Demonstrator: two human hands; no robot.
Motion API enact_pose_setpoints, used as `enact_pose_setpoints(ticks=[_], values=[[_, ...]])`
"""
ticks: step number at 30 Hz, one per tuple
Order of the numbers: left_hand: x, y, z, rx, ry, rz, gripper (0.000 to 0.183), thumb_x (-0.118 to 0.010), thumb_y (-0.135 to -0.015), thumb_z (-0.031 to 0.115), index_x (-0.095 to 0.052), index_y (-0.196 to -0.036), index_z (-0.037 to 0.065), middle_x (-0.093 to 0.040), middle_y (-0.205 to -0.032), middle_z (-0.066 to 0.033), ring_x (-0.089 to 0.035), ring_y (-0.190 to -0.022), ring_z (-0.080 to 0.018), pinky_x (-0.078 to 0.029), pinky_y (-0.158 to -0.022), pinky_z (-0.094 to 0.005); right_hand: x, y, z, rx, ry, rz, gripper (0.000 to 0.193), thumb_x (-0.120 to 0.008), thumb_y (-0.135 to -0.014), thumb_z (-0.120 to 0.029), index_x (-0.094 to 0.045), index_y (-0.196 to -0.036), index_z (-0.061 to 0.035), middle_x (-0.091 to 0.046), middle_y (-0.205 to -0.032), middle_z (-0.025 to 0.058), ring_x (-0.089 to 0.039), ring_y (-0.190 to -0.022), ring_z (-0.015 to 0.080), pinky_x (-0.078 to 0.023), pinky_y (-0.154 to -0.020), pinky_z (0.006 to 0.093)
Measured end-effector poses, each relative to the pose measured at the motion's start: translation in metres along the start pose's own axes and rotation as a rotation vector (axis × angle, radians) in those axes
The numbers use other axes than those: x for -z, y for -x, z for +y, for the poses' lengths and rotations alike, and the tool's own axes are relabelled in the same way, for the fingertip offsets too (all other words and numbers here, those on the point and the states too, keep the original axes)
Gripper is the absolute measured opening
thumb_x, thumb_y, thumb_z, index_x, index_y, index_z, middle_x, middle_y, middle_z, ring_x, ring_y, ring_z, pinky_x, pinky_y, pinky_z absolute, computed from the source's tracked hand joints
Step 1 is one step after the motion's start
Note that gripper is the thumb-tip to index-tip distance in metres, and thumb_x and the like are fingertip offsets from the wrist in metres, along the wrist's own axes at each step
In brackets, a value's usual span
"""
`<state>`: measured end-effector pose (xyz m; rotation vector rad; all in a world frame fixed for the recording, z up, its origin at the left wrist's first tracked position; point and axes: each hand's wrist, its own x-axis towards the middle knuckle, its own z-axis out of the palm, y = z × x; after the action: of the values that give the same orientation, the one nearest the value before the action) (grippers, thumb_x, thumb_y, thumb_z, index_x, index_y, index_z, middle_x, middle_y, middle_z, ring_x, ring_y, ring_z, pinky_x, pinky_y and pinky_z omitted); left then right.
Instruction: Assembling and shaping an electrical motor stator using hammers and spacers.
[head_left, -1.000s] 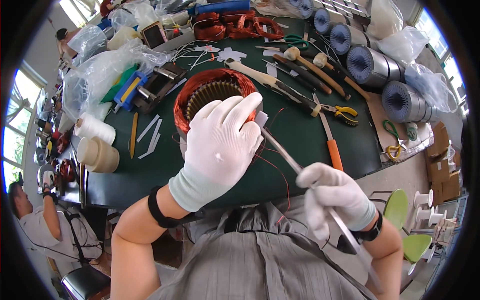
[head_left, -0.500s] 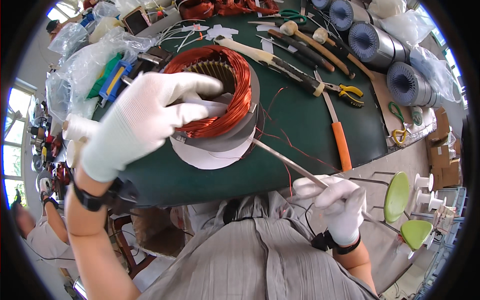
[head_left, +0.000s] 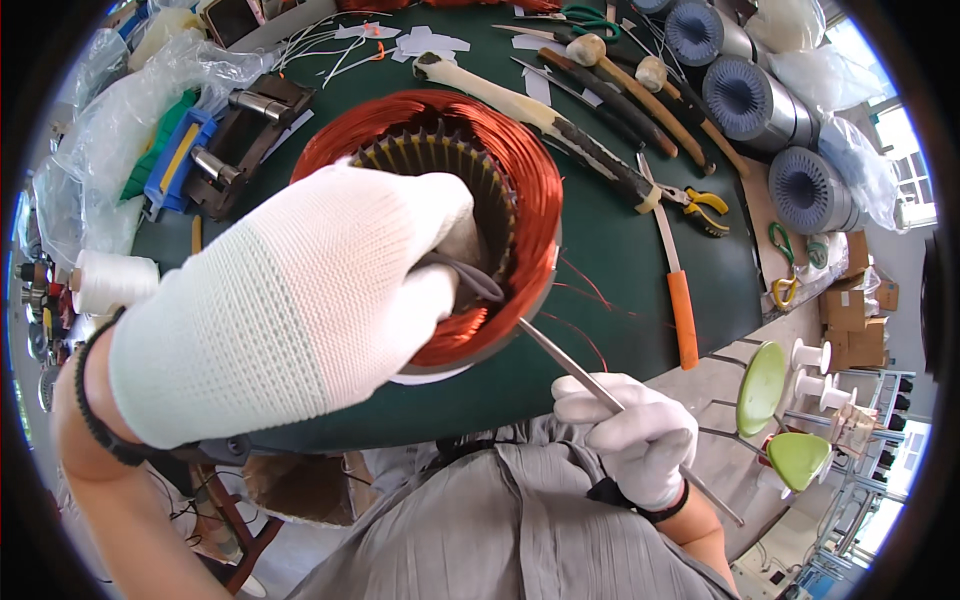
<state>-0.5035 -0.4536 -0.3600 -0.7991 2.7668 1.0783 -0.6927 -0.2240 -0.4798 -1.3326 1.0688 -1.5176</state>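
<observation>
On the bench stands a motor stator (head_left: 545, 225) with a thick ring of copper windings and a toothed core. My left hand (head_left: 290, 270), in a white knitted glove, reaches into its bore. Thumb and fingers are closed there on a smooth grey curved strip (head_left: 470, 275); its full shape is hidden by the glove. My right hand (head_left: 640, 440), gloved too, grips a thin metal rod (head_left: 575, 370) slantwise. The rod's far end meets the stator's near right rim. Loose copper wires (head_left: 590, 285) trail from the stator's right side.
A wooden-handled hammer (head_left: 640, 95), a worn stick (head_left: 540, 115), yellow-handled pliers (head_left: 700, 205) and an orange-handled knife (head_left: 682, 320) lie right of the stator. Bare stator cores (head_left: 800, 190) line the far right. Left are a thread spool (head_left: 115, 282), a blue fixture (head_left: 180, 160) and plastic bags (head_left: 75, 190).
My view has come closer to the stator. My left hand has gone deeper into the bore, and the grey strip now shows at its fingers. The rod has shifted slightly with my right hand.
</observation>
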Motion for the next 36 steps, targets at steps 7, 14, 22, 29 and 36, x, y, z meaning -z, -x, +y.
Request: enact_pose_setpoints(ticks=[7, 14, 22, 29, 36], values=[[0.021, -0.015, 0.008, 0.241, -0.246, -0.271, 0.021, -0.058, -0.094, 0.006, -0.059, -0.113, -0.002, -0.070, -0.087, -0.0216, -0.073, -0.086, -0.0313, -0.057, -0.074, -0.0424, -0.007, 0.006, 0.017, -0.028, -0.346, 0.384, 0.061, -0.024, -0.115, -0.045, -0.066, -0.117, -0.0004, -0.070, -0.079, 0.0242, -0.067, -0.080, 0.0358, -0.056, -0.074, 0.0487], [-0.005, -0.007, -0.012, -0.124, -0.586, -0.195, 0.024, -0.061, -0.095, 0.007, -0.062, -0.118, -0.001, -0.073, -0.079, -0.0129, -0.076, -0.075, -0.0286, -0.061, -0.065, -0.0383, 0.001, 0.006, 0.023, -0.042, -0.523, 0.336, 0.030, -0.045, -0.108, -0.027, -0.061, -0.114, -0.0018, -0.071, -0.087, 0.0269, -0.067, -0.077, 0.0390, -0.056, -0.071, 0.0490], [0.002, -0.018, 0.000, 0.117, -0.237, -0.265, 0.021, -0.063, -0.099, 0.017, -0.065, -0.114, 0.001, -0.072, -0.077, -0.0119, -0.075, -0.073, -0.0309, -0.060, -0.066, -0.0382, 0.000, 0.005, 0.032, -0.011, -0.576, 0.312, 0.033, -0.046, -0.109, -0.029, -0.064, -0.105, -0.0023, -0.071, -0.092, 0.0278, -0.069, -0.084, 0.0434, -0.058, -0.075, 0.0515], [-0.019, -0.012, -0.010, 0.099, -0.213, -0.104, 0.016, -0.061, -0.100, 0.013, -0.064, -0.115, 0.007, -0.071, -0.074, -0.0120, -0.074, -0.069, -0.0311, -0.058, -0.061, -0.0395, 0.003, 0.001, 0.029, 0.050, -0.399, 0.283, 0.034, -0.048, -0.111, -0.033, -0.066, -0.102, -0.0060, -0.070, -0.094, 0.0254, -0.068, -0.092, 0.0412, -0.060, -0.079, 0.0524], [-0.020, -0.005, -0.025, -0.153, -0.318, 0.028, 0.016, -0.061, -0.100, 0.012, -0.064, -0.115, 0.008, -0.072, -0.073, -0.0114, -0.074, -0.067, -0.0291, -0.059, -0.061, -0.0393, 0.002, -0.014, -0.007, 0.056, 0.118, 0.158, 0.028, -0.052, -0.108, -0.028, -0.064, -0.089, -0.0125, -0.066, -0.095, 0.0165, -0.067, -0.089, 0.0346, -0.058, -0.077, 0.0441]])
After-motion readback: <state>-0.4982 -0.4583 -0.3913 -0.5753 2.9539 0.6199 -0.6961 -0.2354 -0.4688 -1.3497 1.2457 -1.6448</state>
